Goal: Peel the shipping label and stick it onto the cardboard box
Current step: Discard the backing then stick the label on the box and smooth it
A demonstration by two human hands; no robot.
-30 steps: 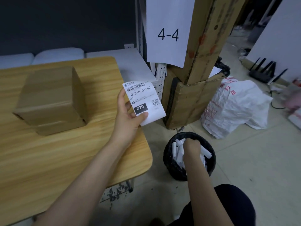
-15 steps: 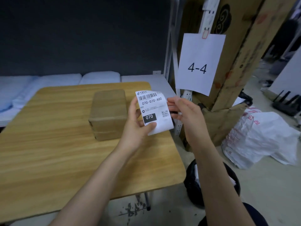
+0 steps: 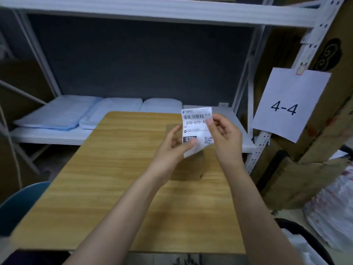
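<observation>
A white shipping label (image 3: 196,129) with a barcode, "070-070" text and a QR code is held upright above the table. My left hand (image 3: 173,148) pinches its lower left edge with the thumb over the dark "070" block. My right hand (image 3: 225,138) pinches its upper right edge between thumb and forefinger. The brown cardboard box (image 3: 193,167) stands on the wooden table (image 3: 114,178) directly behind and below both hands, mostly hidden by them and the label.
A white metal shelf (image 3: 254,131) with folded pale blue bags (image 3: 63,115) stands behind the table. A "4-4" paper sign (image 3: 288,104) hangs on tall cardboard at right. A black bin (image 3: 298,232) and white plastic bag (image 3: 332,213) sit on the floor at right. A blue chair (image 3: 21,203) is at left.
My right hand came up from the bin and took hold of the label's right edge. The view swung left and up, so the label and both hands now sit over the box.
</observation>
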